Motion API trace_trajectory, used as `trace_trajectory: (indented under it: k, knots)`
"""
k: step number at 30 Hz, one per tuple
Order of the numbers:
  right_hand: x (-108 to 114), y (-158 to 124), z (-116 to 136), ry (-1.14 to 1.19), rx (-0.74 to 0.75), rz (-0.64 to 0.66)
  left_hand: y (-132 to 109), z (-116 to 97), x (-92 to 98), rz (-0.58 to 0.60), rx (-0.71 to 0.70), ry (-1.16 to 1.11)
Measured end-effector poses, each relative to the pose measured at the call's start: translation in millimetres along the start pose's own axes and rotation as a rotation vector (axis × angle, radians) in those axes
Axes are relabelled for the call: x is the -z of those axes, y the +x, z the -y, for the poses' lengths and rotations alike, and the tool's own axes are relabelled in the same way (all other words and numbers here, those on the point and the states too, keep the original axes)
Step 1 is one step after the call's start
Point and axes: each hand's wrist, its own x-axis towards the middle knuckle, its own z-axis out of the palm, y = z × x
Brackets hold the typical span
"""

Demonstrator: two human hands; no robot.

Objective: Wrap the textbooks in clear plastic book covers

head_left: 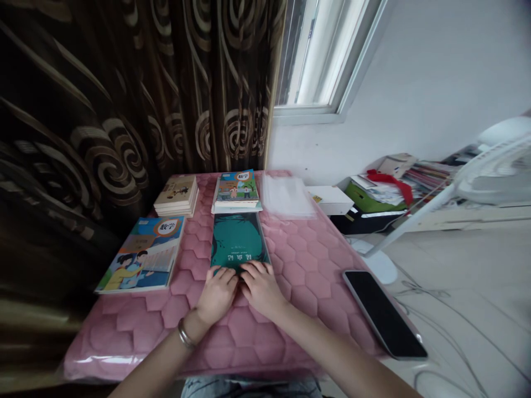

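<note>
A dark green book (237,237) lies on the pink quilted table cover, its cover text upside down from here. My left hand (219,293) rests on the book's near left edge, fingers bent over it and lying close together. Beside it, my right hand (259,284) touches the near right edge with its fingers spread a little. The thumbs meet close to the middle of that edge. Just beyond the green book is a stack with a blue textbook (236,190) on top. To the left lies another blue textbook (145,254).
A stack of tan books (177,193) stands at the back left, and clear plastic sleeves (288,196) lie at the back right. A black phone (384,312) rests on the right edge. Beyond the table are a white box (331,199) and a white fan (431,207).
</note>
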Motion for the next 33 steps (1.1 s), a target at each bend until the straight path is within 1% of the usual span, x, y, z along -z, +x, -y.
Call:
trace_trajectory:
  k: [2,5,8,11,14,18,20,23,25,27,29,31,33]
  knots:
    - [-6,6,2,-0.016,0.04,0.012,3,4,-2.6,0.032,-0.043,0.017]
    - [-7,7,-4,-0.023,0.056,-0.003,1,13,-0.6,0.05,-0.107,0.043]
    - [-3,-1,-15,-0.034,0.054,-0.061,-6,23,5.3,0.059,-0.153,0.062]
    - [5,-15,-31,-0.062,0.038,-0.116,-17,38,11.6,0.032,-0.186,0.069]
    - [14,-30,-49,-0.084,0.006,-0.169,-30,53,14.4,0.01,-0.184,0.073]
    - [19,-43,-63,-0.073,-0.029,-0.245,-43,69,11.2,0.04,-0.17,0.079]
    - [19,-45,-64,-0.068,-0.03,-0.241,-46,72,9.5,0.054,-0.16,0.066]
    - [19,-46,-62,-0.042,-0.032,-0.243,-46,69,12.1,0.068,-0.128,0.012]
    - [21,-45,-61,0.014,-0.032,-0.208,-42,63,17.7,0.087,-0.036,-0.062]
    - [25,-42,-62,0.136,-0.053,-0.142,-35,57,24.2,0.107,0.147,-0.182]
    - [27,-36,-64,0.292,-0.145,-0.076,-24,54,28.8,0.153,0.398,-0.325]
    - [26,-25,-69,0.416,-0.314,-0.007,-8,55,29.0,0.224,0.71,-0.457]
    - [21,-10,-75,0.475,-0.484,0.05,11,61,24.7,0.286,0.973,-0.546]
